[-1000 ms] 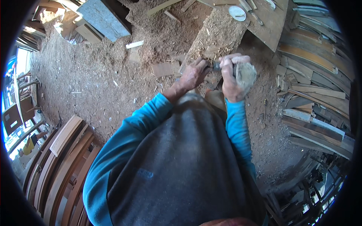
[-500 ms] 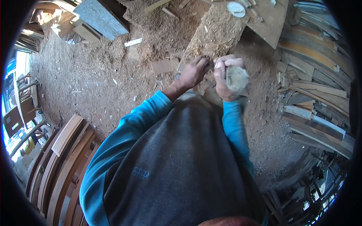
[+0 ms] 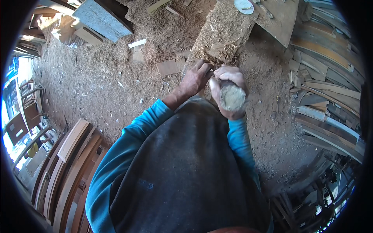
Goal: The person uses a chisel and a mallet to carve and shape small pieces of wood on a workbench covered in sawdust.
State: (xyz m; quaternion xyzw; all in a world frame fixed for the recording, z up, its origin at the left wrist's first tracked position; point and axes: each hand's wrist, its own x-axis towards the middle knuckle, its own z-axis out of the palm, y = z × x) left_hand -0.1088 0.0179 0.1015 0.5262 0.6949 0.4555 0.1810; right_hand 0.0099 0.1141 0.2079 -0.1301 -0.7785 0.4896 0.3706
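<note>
My right hand [image 3: 230,85] is wrapped round a thick, mallet-like round wooden piece [image 3: 233,98], whose pale, frayed end faces up. Just left of it, my left hand [image 3: 197,79] is closed, fingers bent; what it grips, if anything, is hidden behind the fingers. Both hands are close together over the near end of a long board [image 3: 227,25] strewn with sawdust. Curled wood shavings [image 3: 221,51] lie just beyond the fingers.
A wooden panel [image 3: 278,25] with a white round lid-like disc [image 3: 244,6] and a handled tool [image 3: 265,11] adjoins the board. Stacked planks [image 3: 326,89] line the right; more long timbers [image 3: 74,167] stand at lower left. A pale slab [image 3: 99,19] leans at upper left.
My right hand has moved left and toward me with the round wooden piece, closer to my left hand. The left hand has shifted slightly toward me. More of the curled shavings shows.
</note>
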